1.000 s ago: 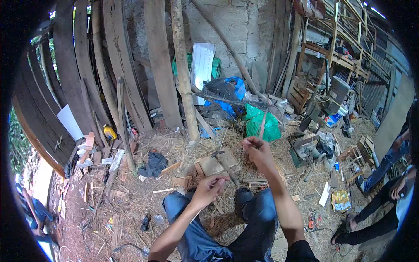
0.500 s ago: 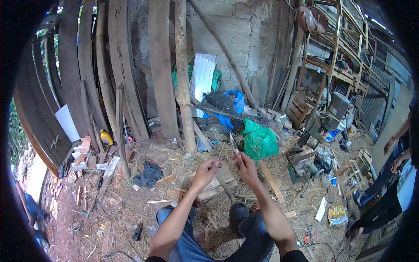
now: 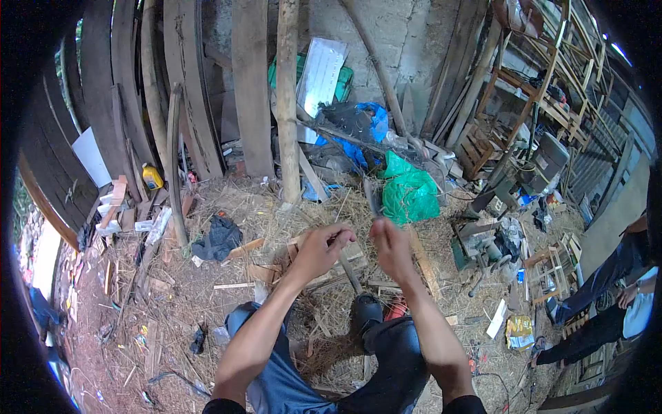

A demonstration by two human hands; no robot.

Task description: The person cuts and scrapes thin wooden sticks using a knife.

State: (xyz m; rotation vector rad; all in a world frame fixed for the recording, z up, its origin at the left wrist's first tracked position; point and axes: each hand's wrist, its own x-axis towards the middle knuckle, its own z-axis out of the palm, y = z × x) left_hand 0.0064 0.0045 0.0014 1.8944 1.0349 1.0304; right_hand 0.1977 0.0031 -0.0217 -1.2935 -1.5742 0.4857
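My right hand (image 3: 392, 250) is closed round the handle of a knife (image 3: 373, 196), whose blade points up and away from me. To its left, my left hand (image 3: 323, 254) has its fingers pressed together; whatever they hold is too small to make out. The two hands are apart, above my knees. Beneath and between them lies a wooden block (image 3: 338, 265) on the straw-covered ground, with a hammer's handle (image 3: 350, 273) across it, partly hidden by my left hand.
A green plastic bag (image 3: 409, 196) lies ahead, right of a wooden post (image 3: 287, 103). A black bag (image 3: 218, 238) is at the left. A metal vise (image 3: 483, 241) stands at the right. Beyond it, two people's legs (image 3: 593, 276) show. Another person (image 3: 45, 310) is at the left edge.
Both hands came together in front of me, then moved slightly apart. The knife in my right hand still points up. The view has shifted a little.
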